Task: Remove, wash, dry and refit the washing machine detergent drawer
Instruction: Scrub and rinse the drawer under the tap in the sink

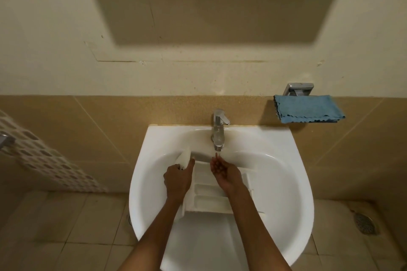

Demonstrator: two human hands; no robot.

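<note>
Over sink (286, 182), left grip (177, 179) grasps drawer (207, 196); right grip (222, 171) released under tap (218, 132), cloth (308, 109) nearby.

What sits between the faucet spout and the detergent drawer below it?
Head view: the right hand, cupped palm up, lies between the faucet spout and the detergent drawer in the sink.

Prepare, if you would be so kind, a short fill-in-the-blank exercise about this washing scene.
1. The detergent drawer lies in the white ____.
2. The left hand grips the drawer's end, while the right hand is cupped, palm up, below the ____.
3. The folded cloth on the wall holder is ____ in colour.

Missing words: sink; tap; blue.
</note>
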